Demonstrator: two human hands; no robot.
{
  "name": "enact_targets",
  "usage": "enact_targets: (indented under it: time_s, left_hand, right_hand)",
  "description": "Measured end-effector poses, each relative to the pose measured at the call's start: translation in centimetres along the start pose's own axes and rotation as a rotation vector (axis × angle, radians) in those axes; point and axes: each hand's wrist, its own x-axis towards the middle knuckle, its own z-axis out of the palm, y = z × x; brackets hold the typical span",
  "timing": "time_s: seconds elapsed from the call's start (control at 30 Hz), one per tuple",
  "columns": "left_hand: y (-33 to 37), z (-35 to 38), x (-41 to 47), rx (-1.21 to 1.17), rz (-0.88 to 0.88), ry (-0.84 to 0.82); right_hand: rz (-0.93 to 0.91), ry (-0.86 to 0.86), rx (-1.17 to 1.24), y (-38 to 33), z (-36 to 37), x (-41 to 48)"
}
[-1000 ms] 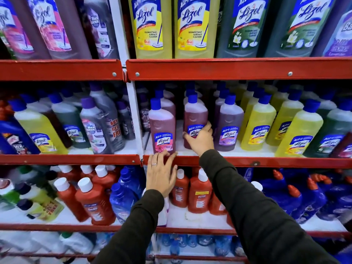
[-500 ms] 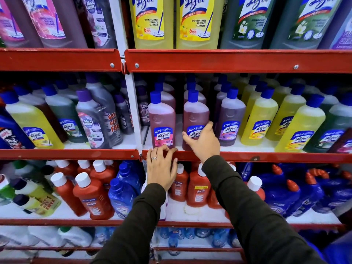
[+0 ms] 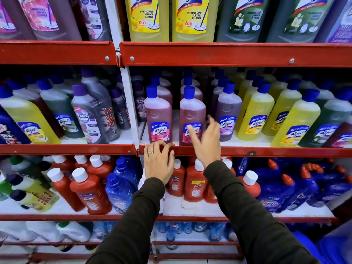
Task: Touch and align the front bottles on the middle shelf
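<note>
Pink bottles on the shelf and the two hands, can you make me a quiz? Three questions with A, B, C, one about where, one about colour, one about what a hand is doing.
1. Where does the left hand rest?
A. on the red shelf edge
B. on a yellow bottle
C. on a white cap

2. What colour is the cap on the pink bottle by the right hand?
A. white
B. blue
C. green

3. What is the right hand doing?
A. squeezing a bottle
B. making a fist
C. open with fingers spread, holding nothing

Answers:
1. A, its fingers curl over the front rail, just below the other pink bottle.
2. B, the cap on top is plainly blue.
3. C, the fingers are straight and apart in front of the bottle's label, blurred, gripping nothing.
</note>
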Motion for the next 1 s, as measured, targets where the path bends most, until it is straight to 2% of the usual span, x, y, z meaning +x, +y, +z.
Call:
enact_targets:
  time_s: [0.1,0.17,0.27,0.4,0.77,1.0]
  left_hand:
    - [0.0,0.1,-0.1,-0.008,-0.022,-0.016]
    - [0.0,0.1,-0.1,-0.008,-0.03,-0.026]
    - [0.2,0.0,0.0,-0.009,-0.022,-0.013]
    - [0.2,0.1,0.0,-0.004,-0.025,-0.012]
    - [0.3,0.1,0.1,0.016,-0.043,-0.017]
    - [0.6,0.2,0.1,0.014,-0.073,-0.035]
  right_hand:
    - [0.031,0.244,0.114,1.2,-1.1,0.5]
    - [0.117,0.303,0.071,1.9,-1.9,1.8]
    - [0.251,0.178,-0.017,3.3,-2.6,4.1]
    - [0.287,0.06,-0.03,5.0,-3.2,6.5]
    - [0.142,0.06,-0.097,6.2,-4.0,3.4]
    - [0.111,0.059,-0.096,6.2,-4.6,2.1]
